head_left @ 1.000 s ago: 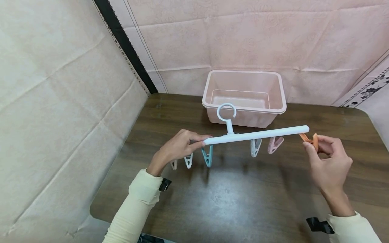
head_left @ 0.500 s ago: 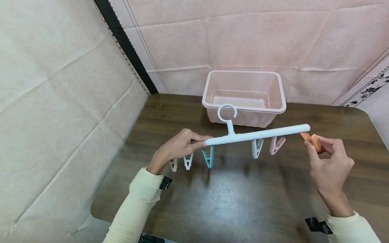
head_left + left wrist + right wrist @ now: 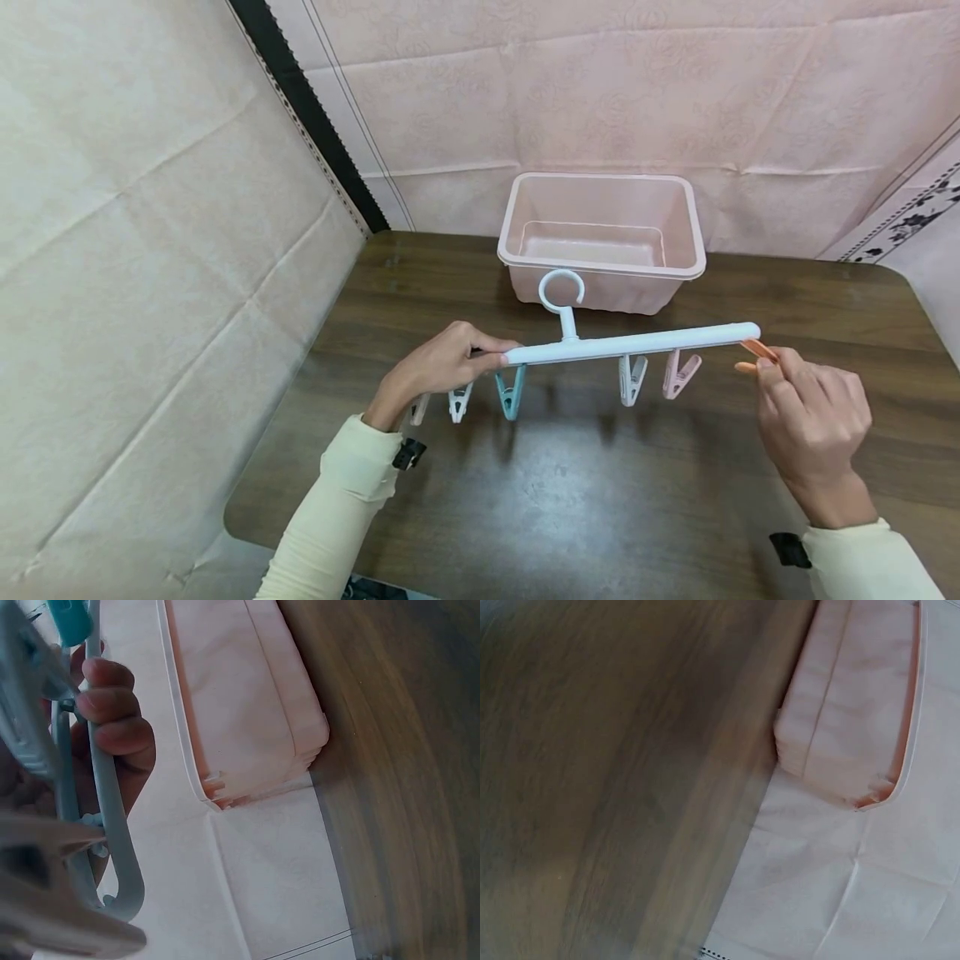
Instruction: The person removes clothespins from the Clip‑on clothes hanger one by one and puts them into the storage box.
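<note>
My left hand (image 3: 450, 358) grips the left end of a pale blue hanger (image 3: 637, 343), held up above the table. Its bar slants slightly up to the right and its hook points away. From the left part hang a beige clothespin (image 3: 418, 408), a white one and a teal clothespin (image 3: 510, 395); a pale grey clothespin (image 3: 632, 382) and a pink clothespin (image 3: 678, 375) hang farther right. My right hand (image 3: 813, 421) pinches an orange clothespin (image 3: 761, 349), one prong overlapping the bar's right tip. In the left wrist view, curled fingers (image 3: 112, 705) wrap the hanger's frame. The right wrist view misses the right hand.
A pink plastic bin (image 3: 600, 271) stands at the back of the dark wooden table (image 3: 555, 500), just beyond the hanger's hook. Pale patterned cloth (image 3: 637, 92) hangs behind it, and more cloth covers the left side.
My right hand has turned palm down and brought the orange clothespin to the bar's tip, its prongs now spread leftward. The hanger has dropped slightly; my left hand keeps its grip.
</note>
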### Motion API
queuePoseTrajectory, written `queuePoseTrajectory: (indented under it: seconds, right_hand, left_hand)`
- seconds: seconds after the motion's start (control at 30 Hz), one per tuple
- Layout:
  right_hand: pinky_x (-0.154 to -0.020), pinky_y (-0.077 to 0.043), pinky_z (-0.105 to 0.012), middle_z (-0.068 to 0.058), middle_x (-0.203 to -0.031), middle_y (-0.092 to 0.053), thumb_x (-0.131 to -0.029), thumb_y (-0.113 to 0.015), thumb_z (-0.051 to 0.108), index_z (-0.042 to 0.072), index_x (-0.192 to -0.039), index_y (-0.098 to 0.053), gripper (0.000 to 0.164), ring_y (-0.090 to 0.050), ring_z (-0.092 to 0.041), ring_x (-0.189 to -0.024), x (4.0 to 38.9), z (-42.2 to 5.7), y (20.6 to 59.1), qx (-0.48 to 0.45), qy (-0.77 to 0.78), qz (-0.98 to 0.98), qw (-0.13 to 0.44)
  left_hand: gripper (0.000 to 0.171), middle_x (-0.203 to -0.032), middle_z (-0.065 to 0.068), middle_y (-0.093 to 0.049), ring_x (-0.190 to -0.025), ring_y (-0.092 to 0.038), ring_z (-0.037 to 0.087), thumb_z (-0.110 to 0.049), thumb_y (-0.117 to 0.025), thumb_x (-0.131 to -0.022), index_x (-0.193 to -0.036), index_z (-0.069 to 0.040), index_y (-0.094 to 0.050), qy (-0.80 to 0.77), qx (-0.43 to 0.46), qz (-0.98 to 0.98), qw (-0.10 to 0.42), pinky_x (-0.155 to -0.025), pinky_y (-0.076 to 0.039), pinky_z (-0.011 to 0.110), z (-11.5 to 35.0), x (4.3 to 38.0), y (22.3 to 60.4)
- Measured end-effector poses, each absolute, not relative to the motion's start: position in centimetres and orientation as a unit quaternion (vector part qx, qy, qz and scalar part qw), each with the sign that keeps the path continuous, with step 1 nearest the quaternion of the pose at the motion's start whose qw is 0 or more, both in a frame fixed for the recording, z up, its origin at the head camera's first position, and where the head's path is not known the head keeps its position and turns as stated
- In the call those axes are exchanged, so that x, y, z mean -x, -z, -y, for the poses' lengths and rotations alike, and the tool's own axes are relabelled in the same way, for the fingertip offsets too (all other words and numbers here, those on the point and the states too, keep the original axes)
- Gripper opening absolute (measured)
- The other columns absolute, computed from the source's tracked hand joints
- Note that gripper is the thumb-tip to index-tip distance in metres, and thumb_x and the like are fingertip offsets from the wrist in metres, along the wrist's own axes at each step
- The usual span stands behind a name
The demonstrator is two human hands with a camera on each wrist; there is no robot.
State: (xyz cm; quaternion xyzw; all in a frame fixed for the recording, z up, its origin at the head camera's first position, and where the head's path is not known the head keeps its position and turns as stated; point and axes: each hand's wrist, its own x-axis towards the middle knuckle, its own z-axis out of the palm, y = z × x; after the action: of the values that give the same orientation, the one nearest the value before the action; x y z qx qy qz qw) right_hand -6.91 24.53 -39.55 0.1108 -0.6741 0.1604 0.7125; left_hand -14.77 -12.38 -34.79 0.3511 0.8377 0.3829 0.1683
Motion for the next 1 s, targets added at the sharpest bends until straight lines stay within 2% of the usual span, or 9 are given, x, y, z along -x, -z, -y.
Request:
queuePoseTrajectory:
  seconds: [0.07, 0.2, 0.37, 0.5, 0.6, 0.73, 0.87, 0.97, 1.0]
  right_hand:
    - [-0.049, -0.029, -0.057, -0.014, -0.08, -0.073, -0.077, -0.078, -0.007, -0.005, -0.067, -0.058, 0.022, -0.042, -0.043, -0.048, 7.0, -24.6, 39.7, -0.112, -0.155, 0.675, 0.713]
    - [-0.049, -0.03, -0.057, -0.014, -0.078, -0.072, -0.08, -0.077, -0.005, -0.004, -0.069, -0.056, 0.023, -0.045, -0.043, -0.048, 7.0, -24.9, 40.0, -0.107, -0.169, 0.692, 0.693]
    - [-0.05, -0.03, -0.055, -0.017, -0.072, -0.066, -0.082, -0.073, -0.007, -0.002, -0.079, -0.062, 0.012, -0.046, -0.042, -0.048, 6.8, -25.2, 40.2, -0.099, -0.171, 0.726, 0.659]
    - [-0.052, -0.033, -0.057, -0.02, -0.069, -0.062, -0.084, -0.07, -0.001, -0.002, -0.087, -0.068, 0.004, -0.047, -0.044, -0.049, 6.7, -25.6, 40.4, -0.086, -0.173, 0.752, 0.63]
    - [-0.055, -0.036, -0.059, -0.024, -0.069, -0.061, -0.086, -0.069, 0.004, -0.005, -0.09, -0.071, 0.01, -0.05, -0.046, -0.053, 6.2, -26.2, 40.7, -0.07, -0.18, 0.775, 0.601]
    - [-0.058, -0.038, -0.059, -0.026, -0.073, -0.063, -0.086, -0.068, 0.004, -0.009, -0.091, -0.072, 0.015, -0.052, -0.047, -0.057, 5.6, -26.9, 41.0, -0.055, -0.189, 0.802, 0.563]
    - [-0.059, -0.037, -0.058, -0.026, -0.075, -0.064, -0.084, -0.067, 0.003, -0.009, -0.093, -0.072, 0.016, -0.052, -0.047, -0.059, 5.4, -27.0, 40.8, -0.056, -0.2, 0.809, 0.549]
    - [-0.059, -0.037, -0.057, -0.026, -0.076, -0.065, -0.089, -0.067, 0.013, -0.009, -0.094, -0.072, 0.022, -0.053, -0.047, -0.06, 5.5, -26.9, 40.3, -0.07, -0.206, 0.811, 0.543]
    - [-0.059, -0.037, -0.057, -0.025, -0.076, -0.065, -0.092, -0.066, 0.018, -0.008, -0.094, -0.072, 0.027, -0.053, -0.047, -0.06, 5.7, -26.9, 40.0, -0.075, -0.209, 0.81, 0.543]
  left_hand:
    - [0.03, -0.121, 0.006, -0.068, -0.049, -0.026, 0.005, -0.011, -0.061, -0.101, -0.13, -0.002, -0.065, -0.38, -0.354, -0.838, 0.167, -0.045, -0.027, 0.023, 12.4, 14.8, 34.9]
    - [0.03, -0.122, 0.006, -0.068, -0.049, -0.024, 0.005, -0.011, -0.06, -0.102, -0.131, -0.004, -0.065, -0.372, -0.359, -0.842, 0.154, -0.045, -0.026, 0.023, 12.3, 14.8, 35.2]
    - [0.03, -0.122, 0.004, -0.068, -0.048, -0.024, 0.005, -0.012, -0.061, -0.102, -0.131, -0.006, -0.065, -0.365, -0.358, -0.847, 0.143, -0.044, -0.025, 0.023, 12.2, 14.8, 35.4]
    - [0.03, -0.12, 0.002, -0.069, -0.047, -0.026, 0.005, -0.012, -0.061, -0.102, -0.131, -0.007, -0.066, -0.361, -0.356, -0.851, 0.136, -0.044, -0.026, 0.022, 12.4, 14.8, 35.4]
    - [0.031, -0.117, 0.002, -0.07, -0.047, -0.026, 0.005, -0.013, -0.061, -0.102, -0.132, -0.008, -0.066, -0.36, -0.354, -0.853, 0.132, -0.044, -0.026, 0.022, 12.6, 14.9, 35.4]
    - [0.031, -0.125, 0.004, -0.067, -0.048, -0.027, 0.006, -0.012, -0.06, -0.102, -0.132, -0.007, -0.065, -0.367, -0.346, -0.854, 0.129, -0.044, -0.027, 0.023, 12.8, 14.9, 35.4]
    - [0.031, -0.132, 0.006, -0.062, -0.048, -0.027, 0.006, -0.011, -0.061, -0.102, -0.132, -0.006, -0.065, -0.371, -0.336, -0.856, 0.129, -0.045, -0.028, 0.023, 13.0, 14.9, 35.4]
    - [0.031, -0.128, 0.003, -0.065, -0.048, -0.027, 0.006, -0.011, -0.061, -0.101, -0.132, -0.007, -0.066, -0.366, -0.334, -0.86, 0.127, -0.044, -0.028, 0.023, 13.0, 14.9, 35.4]
    - [0.031, -0.119, 0.003, -0.069, -0.048, -0.027, 0.006, -0.011, -0.061, -0.101, -0.132, -0.008, -0.066, -0.363, -0.333, -0.861, 0.127, -0.044, -0.027, 0.023, 13.0, 14.9, 35.4]
